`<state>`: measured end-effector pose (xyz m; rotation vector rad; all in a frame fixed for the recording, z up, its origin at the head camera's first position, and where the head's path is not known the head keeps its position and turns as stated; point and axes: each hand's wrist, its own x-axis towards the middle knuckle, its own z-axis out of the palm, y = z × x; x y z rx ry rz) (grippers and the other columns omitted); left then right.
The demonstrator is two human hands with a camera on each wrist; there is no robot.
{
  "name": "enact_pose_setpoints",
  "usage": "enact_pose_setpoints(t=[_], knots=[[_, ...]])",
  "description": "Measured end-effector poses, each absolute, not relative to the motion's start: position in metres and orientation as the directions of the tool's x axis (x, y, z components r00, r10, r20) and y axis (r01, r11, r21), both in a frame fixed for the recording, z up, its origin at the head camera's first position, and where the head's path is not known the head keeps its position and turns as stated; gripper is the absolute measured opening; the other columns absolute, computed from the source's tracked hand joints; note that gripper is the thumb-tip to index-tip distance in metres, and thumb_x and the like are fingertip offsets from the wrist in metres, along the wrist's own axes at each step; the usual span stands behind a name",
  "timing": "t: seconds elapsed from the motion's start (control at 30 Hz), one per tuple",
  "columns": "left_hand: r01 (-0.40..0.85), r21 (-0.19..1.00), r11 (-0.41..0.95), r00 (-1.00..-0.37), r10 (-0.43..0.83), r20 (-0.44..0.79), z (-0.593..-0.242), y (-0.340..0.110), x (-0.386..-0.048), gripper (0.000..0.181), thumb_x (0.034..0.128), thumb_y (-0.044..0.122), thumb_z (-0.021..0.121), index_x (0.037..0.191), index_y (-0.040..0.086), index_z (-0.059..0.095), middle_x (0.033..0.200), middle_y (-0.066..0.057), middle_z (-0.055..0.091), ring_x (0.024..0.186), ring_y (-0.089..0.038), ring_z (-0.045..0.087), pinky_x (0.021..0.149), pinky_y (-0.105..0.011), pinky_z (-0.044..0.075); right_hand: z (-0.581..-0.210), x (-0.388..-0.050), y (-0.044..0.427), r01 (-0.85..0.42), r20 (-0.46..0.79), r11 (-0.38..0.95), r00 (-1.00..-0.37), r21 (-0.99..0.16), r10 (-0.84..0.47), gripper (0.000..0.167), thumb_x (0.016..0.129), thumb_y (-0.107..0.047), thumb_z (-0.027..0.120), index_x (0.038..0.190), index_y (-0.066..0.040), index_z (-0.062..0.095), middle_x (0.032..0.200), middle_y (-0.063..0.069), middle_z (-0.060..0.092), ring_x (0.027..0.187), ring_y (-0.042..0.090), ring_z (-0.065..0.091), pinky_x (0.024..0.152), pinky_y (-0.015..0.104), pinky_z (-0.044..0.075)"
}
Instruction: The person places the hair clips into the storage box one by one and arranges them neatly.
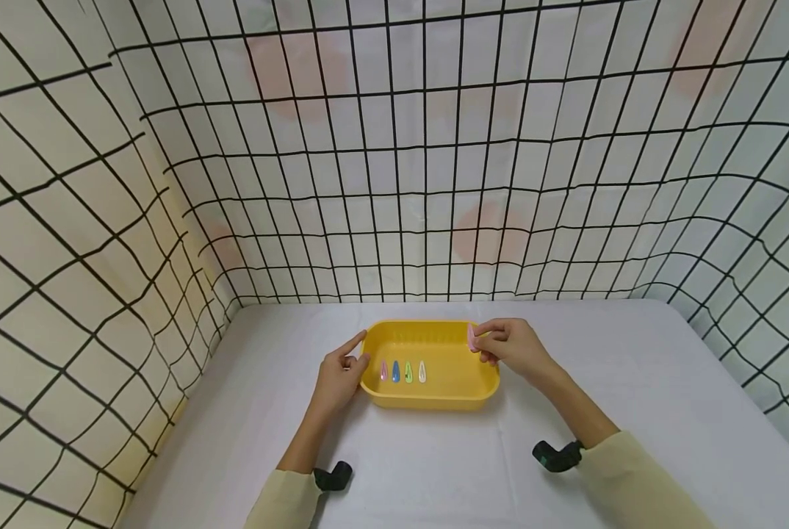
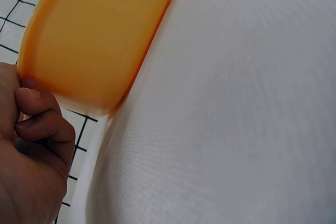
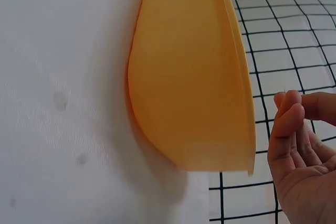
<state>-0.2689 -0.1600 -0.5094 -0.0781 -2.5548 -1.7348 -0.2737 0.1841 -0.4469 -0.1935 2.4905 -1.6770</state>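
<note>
A yellow tray (image 1: 427, 402) stands on the table in the head view. My left hand (image 1: 339, 375) holds its left end, with the thumb and a finger at the rim; the left wrist view shows this hand (image 2: 39, 145) against the tray wall (image 2: 94, 40). Above the tray's right end, my right hand (image 1: 515, 345) pinches a pink hair clip (image 1: 471, 337) between thumb and fingertips. Inside, towards the left, lie a pink hair clip (image 1: 384, 370), a blue one (image 1: 396, 371), a green one (image 1: 408, 372) and a whitish one (image 1: 422, 371), side by side in a row.
A white cloth covers the table (image 1: 434, 470). White sheeting with a black grid (image 1: 427, 169) rises at the back and both sides. Dark wrist-worn devices (image 1: 333, 477) sit by each sleeve cuff.
</note>
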Motion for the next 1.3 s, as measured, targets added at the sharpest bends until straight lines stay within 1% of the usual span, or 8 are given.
enact_pose_setpoints(t=[0.17,0.27,0.37,0.57,0.77,0.97,1.13,1.3], knots=[[0.071,0.928,0.366,-0.997,0.011,0.072,-0.509,-0.160,-0.270,0.050,0.1004,0.022,0.065,0.149,0.026,0.056,0.059,0.000,0.048,0.045,-0.014,0.042,0.044,-0.020,0.039,-0.450,-0.278,0.167,-0.026,-0.048,0.354,-0.979,-0.935,-0.198,0.022,0.097,-0.010,0.069,0.115,0.003,0.070,0.100,0.026,0.074,0.075,0.029,0.069,0.067,0.026,0.060],[0.068,0.929,0.364,-0.998,0.008,0.069,-0.509,-0.160,-0.270,0.050,0.1003,0.022,0.065,0.149,0.027,0.057,0.059,0.000,0.048,0.045,-0.014,0.041,0.044,-0.019,0.039,-0.451,-0.280,0.157,-0.031,-0.046,0.348,-0.977,-0.937,-0.209,0.023,0.097,-0.009,0.067,0.116,0.004,0.069,0.100,0.026,0.074,0.074,0.028,0.069,0.068,0.027,0.061],[0.065,0.929,0.365,-0.998,0.008,0.066,-0.508,-0.160,-0.269,0.050,0.1002,0.022,0.065,0.149,0.027,0.057,0.059,0.000,0.048,0.045,-0.014,0.041,0.044,-0.020,0.039,-0.452,-0.283,0.148,-0.018,-0.058,0.356,-0.978,-0.934,-0.200,0.024,0.097,-0.009,0.067,0.117,0.005,0.068,0.099,0.026,0.074,0.073,0.024,0.068,0.067,0.025,0.060],[0.062,0.933,0.355,-0.998,0.011,0.062,-0.508,-0.159,-0.267,0.050,0.1000,0.023,0.065,0.149,0.028,0.057,0.058,0.000,0.048,0.046,-0.014,0.041,0.044,-0.020,0.038,-0.458,-0.287,0.132,0.061,-0.130,0.380,-0.978,-0.923,-0.161,0.026,0.097,-0.009,0.067,0.119,0.005,0.066,0.096,0.022,0.075,0.072,0.021,0.069,0.067,0.024,0.060],[0.052,0.936,0.349,-0.999,0.007,0.053,-0.506,-0.160,-0.267,0.050,0.1002,0.022,0.066,0.149,0.028,0.057,0.059,-0.001,0.049,0.045,-0.014,0.041,0.044,-0.020,0.039,-0.463,-0.291,0.122,0.088,-0.158,0.413,-0.978,-0.907,-0.138,0.028,0.097,-0.010,0.068,0.120,0.006,0.065,0.091,0.020,0.075,0.068,0.018,0.068,0.066,0.026,0.060],[0.072,0.931,0.359,-0.997,0.017,0.071,-0.507,-0.162,-0.268,0.049,0.1006,0.023,0.065,0.149,0.027,0.057,0.057,-0.001,0.049,0.044,-0.014,0.040,0.044,-0.019,0.038,-0.472,-0.294,0.115,0.101,-0.173,0.400,-0.974,-0.911,-0.149,0.021,0.094,-0.005,0.068,0.112,0.007,0.066,0.085,0.019,0.075,0.061,0.016,0.066,0.062,0.027,0.060],[0.080,0.927,0.366,-0.997,0.018,0.079,-0.508,-0.161,-0.268,0.049,0.1007,0.022,0.065,0.149,0.027,0.057,0.056,0.000,0.048,0.043,-0.013,0.040,0.043,-0.019,0.037,-0.477,-0.291,0.111,0.128,-0.200,0.413,-0.970,-0.902,-0.135,0.014,0.092,-0.002,0.069,0.104,0.006,0.068,0.076,0.015,0.073,0.056,0.016,0.065,0.057,0.028,0.059],[0.082,0.927,0.365,-0.997,0.015,0.082,-0.508,-0.161,-0.268,0.049,0.1007,0.022,0.065,0.148,0.027,0.057,0.056,0.000,0.049,0.043,-0.013,0.040,0.043,-0.019,0.037,-0.480,-0.289,0.108,0.157,-0.231,0.426,-0.965,-0.891,-0.127,0.013,0.092,-0.002,0.068,0.103,0.004,0.068,0.073,0.013,0.071,0.054,0.017,0.064,0.055,0.027,0.057]])
